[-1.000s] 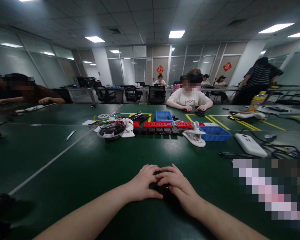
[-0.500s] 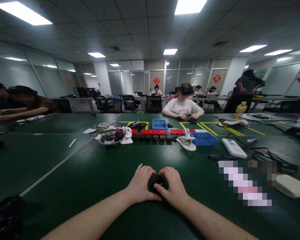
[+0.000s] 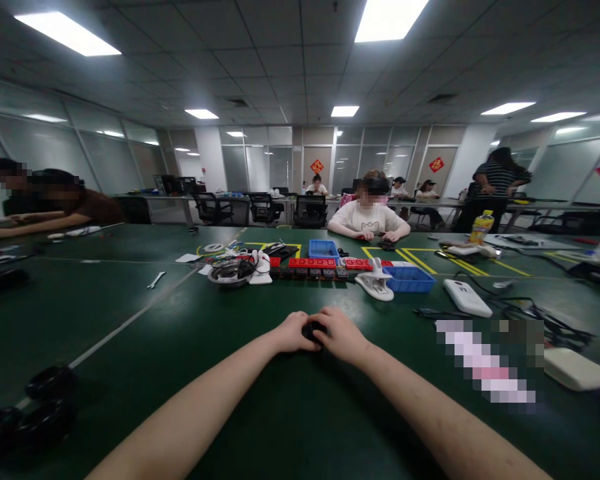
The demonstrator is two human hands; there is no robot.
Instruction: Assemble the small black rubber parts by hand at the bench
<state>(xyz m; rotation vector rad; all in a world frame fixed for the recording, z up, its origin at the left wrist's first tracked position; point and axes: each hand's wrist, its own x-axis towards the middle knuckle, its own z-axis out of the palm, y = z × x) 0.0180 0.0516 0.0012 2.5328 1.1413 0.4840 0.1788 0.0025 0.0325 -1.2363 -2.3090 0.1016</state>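
Observation:
Both of my hands reach out over the green table [image 3: 260, 427] and meet around a small, round black object [image 3: 313, 329]. My left hand [image 3: 291, 333] curls around its left side with the thumb toward me. From the right, my right hand [image 3: 343, 337] closes on the same piece, its fingers bent over the top and the thumb at the near side. The fingers cover much of the object, so its exact kind cannot be made out.
Beyond my hands lie red and black socket-like blocks [image 3: 313, 264], a metal bowl with cables [image 3: 230, 272], a white clamp [image 3: 376, 285] and a blue bin [image 3: 410, 277]. Several black coils [image 3: 47, 420] sit at lower left, a wrench [image 3: 156, 280] farther back. Across sits a person [image 3: 370, 217].
Both hands have moved farther forward on the table with the round black object and closed more tightly around it. The view has shifted slightly, showing more of the black coils at left.

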